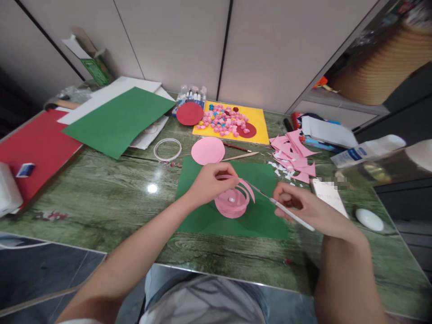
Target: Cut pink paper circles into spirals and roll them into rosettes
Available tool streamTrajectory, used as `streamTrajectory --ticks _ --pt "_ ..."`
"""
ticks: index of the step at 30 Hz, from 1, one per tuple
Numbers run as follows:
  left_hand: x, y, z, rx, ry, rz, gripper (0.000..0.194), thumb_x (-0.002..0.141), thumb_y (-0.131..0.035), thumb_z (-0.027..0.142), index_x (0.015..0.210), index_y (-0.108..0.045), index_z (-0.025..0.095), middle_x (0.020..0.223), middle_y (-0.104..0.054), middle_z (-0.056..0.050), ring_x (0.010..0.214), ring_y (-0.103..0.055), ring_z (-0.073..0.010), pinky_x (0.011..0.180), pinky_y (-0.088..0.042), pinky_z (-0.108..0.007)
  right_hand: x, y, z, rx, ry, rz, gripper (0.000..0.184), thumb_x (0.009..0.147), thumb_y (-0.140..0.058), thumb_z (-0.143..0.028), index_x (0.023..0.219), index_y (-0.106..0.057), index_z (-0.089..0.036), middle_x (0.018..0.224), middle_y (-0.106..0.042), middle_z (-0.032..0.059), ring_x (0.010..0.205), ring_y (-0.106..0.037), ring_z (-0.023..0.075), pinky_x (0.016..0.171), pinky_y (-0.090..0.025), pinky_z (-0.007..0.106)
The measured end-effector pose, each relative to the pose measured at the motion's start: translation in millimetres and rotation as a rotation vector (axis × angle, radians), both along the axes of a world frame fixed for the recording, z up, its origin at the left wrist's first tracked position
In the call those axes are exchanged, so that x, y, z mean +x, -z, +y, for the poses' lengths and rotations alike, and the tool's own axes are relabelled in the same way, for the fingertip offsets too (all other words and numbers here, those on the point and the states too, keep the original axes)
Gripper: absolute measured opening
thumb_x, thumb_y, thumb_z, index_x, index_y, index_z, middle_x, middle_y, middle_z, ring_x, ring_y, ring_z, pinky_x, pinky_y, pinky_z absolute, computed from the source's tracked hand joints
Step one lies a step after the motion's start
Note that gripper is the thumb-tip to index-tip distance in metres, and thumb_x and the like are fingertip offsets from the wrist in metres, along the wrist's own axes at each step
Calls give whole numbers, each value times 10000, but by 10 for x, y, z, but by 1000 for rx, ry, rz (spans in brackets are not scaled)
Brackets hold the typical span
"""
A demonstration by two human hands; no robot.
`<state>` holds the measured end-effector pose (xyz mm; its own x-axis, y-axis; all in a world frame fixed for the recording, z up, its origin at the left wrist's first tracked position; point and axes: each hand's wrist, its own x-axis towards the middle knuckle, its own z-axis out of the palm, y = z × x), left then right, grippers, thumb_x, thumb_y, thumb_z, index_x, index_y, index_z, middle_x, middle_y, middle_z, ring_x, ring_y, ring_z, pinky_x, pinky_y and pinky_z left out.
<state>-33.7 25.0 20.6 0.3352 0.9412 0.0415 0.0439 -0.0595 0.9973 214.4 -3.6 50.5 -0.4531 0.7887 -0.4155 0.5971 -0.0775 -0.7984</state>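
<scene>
A pink paper spiral (232, 211) lies over a green sheet (199, 220), with a small white piece at its middle. My left hand (221, 180) is closed in a pinch on the spiral's outer strip, lifting it above the coil. In my right hand (295, 200), fingers closed, is a slim white-handled tool (290, 213) with a thin metal shaft; its kind is unclear. The tool's tip reaches toward the strip by my left fingertips, and I cannot tell if they touch. Behind the coil are a pink paper disc (208, 150) and a wooden stick (241, 156).
Pink paper scraps (293, 155) lie at the right, near a phone (329, 195) and a white mouse (369, 219). A yellow sheet (259, 121) bears many rolled pink pieces. A tape roll (168, 150), red sheet (40, 144) and another green sheet (121, 121) are leftward.
</scene>
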Motion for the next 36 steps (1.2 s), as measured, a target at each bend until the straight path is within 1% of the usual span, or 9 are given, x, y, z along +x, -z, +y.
streamTrajectory --ticks 4,13,18,26,29,30,32,34,36 --pt "-5 14 12 2 6 11 54 678 -579 152 627 -596 144 599 -584 10 546 -499 -87 517 -386 -205 -8 -11 -2 -1 3 -2 278 788 -627 -425 774 -453 -209 621 -453 -44 562 -410 104 506 -316 222" --pt "-11 15 26 10 21 41 59 672 -584 148 615 -595 144 607 -580 14 556 -491 -84 529 -376 -204 13 10 -1 -2 1 -15 272 791 -626 -420 774 -448 -215 616 -439 -57 560 -392 102 507 -291 219" --pt "-14 0 23 6 31 76 56 669 -583 151 614 -591 145 581 -543 26 547 -470 -83 518 -358 -201 6 12 -1 5 9 -22 271 783 -645 -396 767 -445 -215 614 -449 -57 562 -396 101 508 -294 215" --pt "-6 -12 26 -4 37 86 62 670 -587 153 610 -584 139 581 -540 30 551 -456 -75 535 -356 -196 22 35 20 -4 67 31 298 739 -695 -395 753 -463 -208 600 -454 -57 536 -408 93 485 -300 206" --pt "-5 -14 24 -9 33 101 61 671 -587 160 613 -582 139 584 -542 30 557 -462 -77 542 -362 -197 83 101 58 23 172 111 310 730 -701 -420 779 -476 -213 594 -448 -60 512 -414 92 467 -304 206" --pt "-5 -14 23 -8 33 105 60 671 -587 162 616 -585 138 589 -544 29 562 -464 -79 544 -363 -197 110 133 82 35 231 145 306 737 -695 -426 791 -478 -217 591 -457 -59 508 -423 94 467 -310 210" --pt "-3 -13 21 -10 36 105 60 672 -587 164 618 -585 138 597 -548 27 567 -468 -79 546 -367 -195 166 201 149 107 405 227 313 744 -683 -453 773 -475 -221 585 -490 -49 485 -428 97 451 -301 218" --pt "0 -9 20 -13 40 101 60 674 -587 166 619 -583 140 603 -552 27 565 -471 -78 547 -372 -195 221 265 230 156 542 365 310 768 -653 -463 712 -471 -218 597 -500 -34 484 -420 98 449 -302 230" --pt "2 -5 21 -14 41 100 59 674 -587 166 620 -582 142 606 -556 26 562 -472 -77 550 -378 -196 275 316 310 112 578 523 321 804 -588 -490 666 -483 -219 589 -464 -26 489 -406 107 454 -313 247"
